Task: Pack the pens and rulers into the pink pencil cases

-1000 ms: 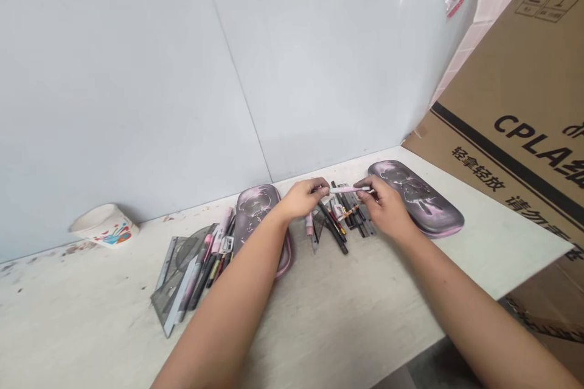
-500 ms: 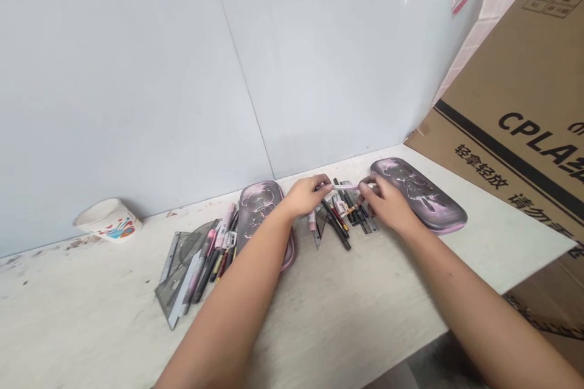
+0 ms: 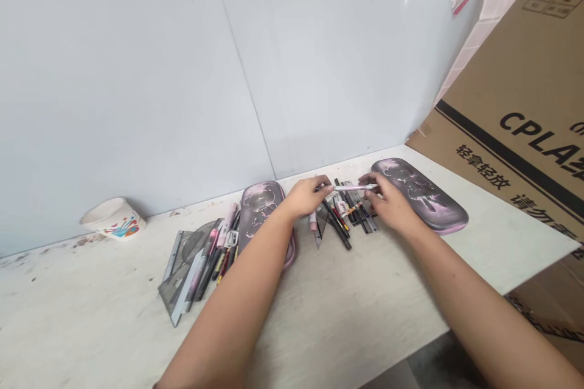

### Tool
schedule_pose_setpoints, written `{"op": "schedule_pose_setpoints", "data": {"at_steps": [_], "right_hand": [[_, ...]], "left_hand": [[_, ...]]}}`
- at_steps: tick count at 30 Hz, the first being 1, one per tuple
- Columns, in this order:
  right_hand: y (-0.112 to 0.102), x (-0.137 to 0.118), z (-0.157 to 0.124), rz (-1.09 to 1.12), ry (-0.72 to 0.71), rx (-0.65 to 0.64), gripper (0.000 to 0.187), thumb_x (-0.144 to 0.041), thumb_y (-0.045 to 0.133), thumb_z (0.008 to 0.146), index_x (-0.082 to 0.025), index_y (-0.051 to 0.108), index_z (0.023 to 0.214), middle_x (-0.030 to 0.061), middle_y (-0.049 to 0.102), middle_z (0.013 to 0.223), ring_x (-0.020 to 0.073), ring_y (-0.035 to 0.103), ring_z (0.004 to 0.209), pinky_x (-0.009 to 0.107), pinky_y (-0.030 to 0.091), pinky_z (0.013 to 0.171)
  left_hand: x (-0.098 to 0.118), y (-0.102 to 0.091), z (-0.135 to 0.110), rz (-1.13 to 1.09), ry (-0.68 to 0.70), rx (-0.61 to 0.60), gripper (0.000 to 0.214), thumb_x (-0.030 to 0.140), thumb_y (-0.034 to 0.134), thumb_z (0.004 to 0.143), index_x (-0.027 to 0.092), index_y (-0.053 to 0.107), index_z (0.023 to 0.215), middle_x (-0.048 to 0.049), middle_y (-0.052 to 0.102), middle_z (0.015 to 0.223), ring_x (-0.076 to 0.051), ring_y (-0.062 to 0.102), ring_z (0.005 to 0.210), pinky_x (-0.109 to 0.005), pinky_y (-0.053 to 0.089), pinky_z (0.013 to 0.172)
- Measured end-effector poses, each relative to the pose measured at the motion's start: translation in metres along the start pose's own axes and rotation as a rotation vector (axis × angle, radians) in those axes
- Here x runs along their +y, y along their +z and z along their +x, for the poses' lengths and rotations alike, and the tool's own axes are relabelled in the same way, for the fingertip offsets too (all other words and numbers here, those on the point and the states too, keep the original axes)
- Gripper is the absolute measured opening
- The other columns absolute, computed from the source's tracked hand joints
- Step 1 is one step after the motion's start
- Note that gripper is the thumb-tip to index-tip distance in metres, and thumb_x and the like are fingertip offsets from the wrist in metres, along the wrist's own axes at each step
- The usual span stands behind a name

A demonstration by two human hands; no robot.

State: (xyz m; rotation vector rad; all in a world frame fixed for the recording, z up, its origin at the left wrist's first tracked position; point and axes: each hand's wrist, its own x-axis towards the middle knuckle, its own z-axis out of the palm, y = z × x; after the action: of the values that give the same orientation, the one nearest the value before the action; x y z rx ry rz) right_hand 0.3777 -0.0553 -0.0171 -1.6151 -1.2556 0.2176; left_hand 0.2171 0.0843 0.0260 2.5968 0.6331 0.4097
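L hand (image 3: 308, 196) and R hand (image 3: 387, 202) pinch a slim white-and-pink pen (image 3: 356, 187) in their fingertips, L grip prob. light, above loose dark pens (image 3: 340, 225). Glossy mauve oval pencil case (image 3: 420, 194) lies just right; pale tabletop (image 3: 342, 316) runs to its front edge.

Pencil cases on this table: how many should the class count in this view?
2. One pencil case lies on the table, partly behind the left forearm; the other pencil case lies beyond the right hand. No others show.

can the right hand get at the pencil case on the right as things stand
Probably yes: the right hand is right beside the pencil case with nothing between them, though its fingers are on a pale pen.
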Motion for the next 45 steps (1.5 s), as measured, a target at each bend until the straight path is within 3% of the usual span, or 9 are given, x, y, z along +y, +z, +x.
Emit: {"op": "schedule_pose_setpoints", "data": {"at_steps": [4, 9, 13, 18, 22, 26, 34, 41, 45], "right_hand": [[-0.001, -0.002, 0.0, -0.056, 0.104, 0.003, 0.028, -0.044, 0.044, 0.081, -0.019, 0.057, 0.083, 0.0023, 0.059, 0.068, 0.0159, 0.053, 0.064, 0.03, 0.043, 0.061], [-0.001, -0.003, 0.0, 0.194, 0.079, 0.0, 0.034, -0.042, 0.053, 0.075, -0.023, 0.05, 0.103, 0.0044, 0.06, 0.095, 0.0152, 0.055, 0.071, 0.026, 0.044, 0.052], [-0.001, -0.002, -0.001, 0.142, 0.162, -0.032, 0.029, -0.049, 0.047, 0.078, -0.021, 0.052, 0.083, 0.0, 0.056, 0.066, 0.0127, 0.049, 0.053, 0.026, 0.04, 0.046], [-0.001, -0.005, -0.001, 0.187, 0.141, -0.021, 0.03, -0.047, 0.053, 0.075, -0.023, 0.05, 0.092, 0.0013, 0.06, 0.08, 0.0144, 0.053, 0.061, 0.026, 0.042, 0.049], [-0.007, -0.01, -0.003, -0.111, 0.094, 0.038, 0.028, -0.046, 0.044, 0.082, -0.021, 0.051, 0.074, -0.0002, 0.055, 0.059, 0.0148, 0.05, 0.055, 0.028, 0.037, 0.054], [-0.014, -0.011, -0.003, -0.258, -0.03, 0.225, 0.018, -0.036, 0.044, 0.084, -0.021, 0.054, 0.084, 0.0039, 0.063, 0.076, 0.0179, 0.055, 0.068, 0.029, 0.038, 0.063], [-0.01, 0.004, -0.003, -0.53, -0.173, 0.177, 0.019, -0.02, 0.041, 0.081, -0.018, 0.056, 0.093, 0.0109, 0.062, 0.093, 0.0264, 0.053, 0.09, 0.037, 0.039, 0.077], [-0.012, -0.002, -0.003, -0.35, -0.142, 0.233, 0.018, -0.023, 0.043, 0.081, -0.019, 0.055, 0.094, 0.0103, 0.062, 0.095, 0.0246, 0.055, 0.09, 0.036, 0.04, 0.079], [-0.012, -0.004, -0.003, -0.299, -0.103, 0.232, 0.017, -0.024, 0.046, 0.08, -0.018, 0.056, 0.093, 0.0097, 0.063, 0.094, 0.0241, 0.055, 0.09, 0.036, 0.04, 0.079]], "left_hand": [[0.001, 0.0, 0.0, 0.005, -0.005, -0.005, 0.031, 0.041, 0.042, 0.083, 0.018, 0.061, 0.09, -0.0005, 0.063, 0.076, -0.015, 0.056, 0.072, -0.024, 0.04, 0.067], [0.003, 0.0, -0.001, 0.001, 0.0, 0.006, 0.03, 0.04, 0.042, 0.083, 0.018, 0.062, 0.091, -0.0008, 0.063, 0.076, -0.015, 0.056, 0.073, -0.024, 0.041, 0.067], [0.003, 0.0, -0.001, -0.004, 0.007, -0.002, 0.03, 0.04, 0.043, 0.082, 0.018, 0.062, 0.09, -0.0007, 0.063, 0.076, -0.015, 0.056, 0.073, -0.024, 0.041, 0.067], [0.002, 0.001, -0.001, -0.002, 0.019, 0.001, 0.03, 0.04, 0.042, 0.082, 0.018, 0.062, 0.091, -0.001, 0.064, 0.079, -0.015, 0.056, 0.075, -0.025, 0.041, 0.069], [0.001, 0.001, 0.0, -0.005, -0.007, -0.053, 0.03, 0.039, 0.041, 0.083, 0.018, 0.062, 0.087, -0.0009, 0.063, 0.077, -0.014, 0.055, 0.072, -0.024, 0.04, 0.068], [-0.004, 0.0, 0.002, 0.006, -0.068, -0.096, 0.035, 0.039, 0.034, 0.086, 0.017, 0.061, 0.081, -0.0018, 0.062, 0.072, -0.015, 0.054, 0.07, -0.025, 0.04, 0.068], [-0.01, 0.005, 0.002, 0.453, -0.084, 0.182, 0.022, 0.026, 0.048, 0.08, 0.02, 0.06, 0.098, -0.0099, 0.058, 0.092, -0.025, 0.048, 0.094, -0.035, 0.039, 0.078], [-0.001, 0.004, -0.002, 0.528, 0.011, 0.273, 0.023, 0.02, 0.044, 0.083, 0.022, 0.059, 0.1, -0.0107, 0.053, 0.097, -0.026, 0.043, 0.096, -0.038, 0.037, 0.079], [-0.002, 0.006, -0.001, 0.54, -0.053, 0.261, 0.022, 0.024, 0.046, 0.082, 0.02, 0.061, 0.099, -0.0119, 0.055, 0.094, -0.027, 0.044, 0.096, -0.038, 0.037, 0.078]]}}
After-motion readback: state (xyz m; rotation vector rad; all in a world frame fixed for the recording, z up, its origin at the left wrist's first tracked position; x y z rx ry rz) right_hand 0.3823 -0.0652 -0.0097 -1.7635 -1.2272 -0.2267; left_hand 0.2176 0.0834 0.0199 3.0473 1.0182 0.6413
